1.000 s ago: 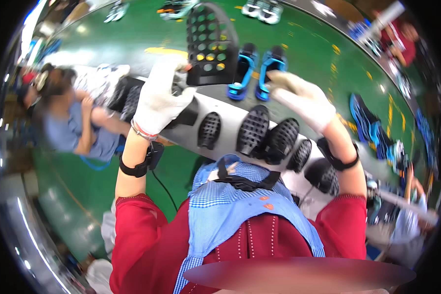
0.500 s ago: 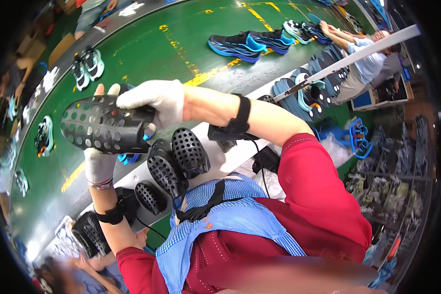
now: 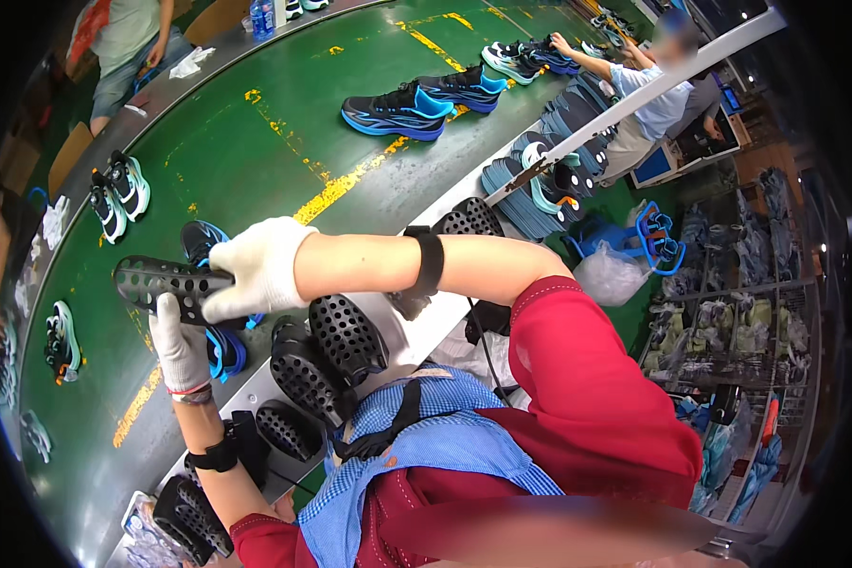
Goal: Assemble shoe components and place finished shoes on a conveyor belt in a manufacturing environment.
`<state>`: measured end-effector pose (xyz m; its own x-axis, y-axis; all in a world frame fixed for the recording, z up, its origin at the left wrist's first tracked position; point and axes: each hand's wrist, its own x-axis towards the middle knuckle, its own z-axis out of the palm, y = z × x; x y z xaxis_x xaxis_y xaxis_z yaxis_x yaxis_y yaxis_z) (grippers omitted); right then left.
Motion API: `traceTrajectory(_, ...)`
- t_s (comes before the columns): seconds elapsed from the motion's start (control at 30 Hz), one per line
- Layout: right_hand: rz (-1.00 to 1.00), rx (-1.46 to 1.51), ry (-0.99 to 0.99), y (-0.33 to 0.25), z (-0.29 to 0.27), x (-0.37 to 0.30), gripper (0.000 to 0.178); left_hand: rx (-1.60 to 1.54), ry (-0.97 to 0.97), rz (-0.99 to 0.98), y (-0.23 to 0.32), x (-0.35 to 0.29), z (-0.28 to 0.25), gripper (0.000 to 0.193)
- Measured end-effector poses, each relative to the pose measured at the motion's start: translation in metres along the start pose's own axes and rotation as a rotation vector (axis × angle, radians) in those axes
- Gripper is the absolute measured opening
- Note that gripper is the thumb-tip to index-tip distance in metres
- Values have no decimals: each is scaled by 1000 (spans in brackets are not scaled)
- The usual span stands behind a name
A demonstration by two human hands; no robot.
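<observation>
Head view: both gloved hands closed on a black perforated tray [image 3: 161,282], held over the green belt [image 3: 284,142]. Right hand [image 3: 256,270] clamps its near end, left hand [image 3: 178,343] grips from below. A blue shoe [image 3: 213,248] sits right beneath. Risk: cotton gloves could slip on the smooth plastic, dropping the tray onto that shoe; the reach across the edge rack [image 3: 341,341] adds strain.
</observation>
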<state>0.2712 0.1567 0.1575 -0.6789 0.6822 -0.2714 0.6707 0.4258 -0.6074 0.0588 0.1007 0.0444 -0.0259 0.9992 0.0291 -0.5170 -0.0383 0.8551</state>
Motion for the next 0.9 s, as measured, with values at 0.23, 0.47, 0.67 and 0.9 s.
traceTrajectory(0.23,-60,-147,86,4,16,13,45,-49,18,9,-11,0,-2,34)
traceTrajectory(0.47,71,-165,-3,35,9,20,44,809,-24,-332,-33,-2,-19,37)
traceTrajectory(0.67,146,-113,-45,59,9,21,44,1580,-254,-137,-86,-19,-64,54)
traceTrajectory(0.9,151,-89,-94,74,15,27,44,1665,-307,60,-120,-5,-100,46)
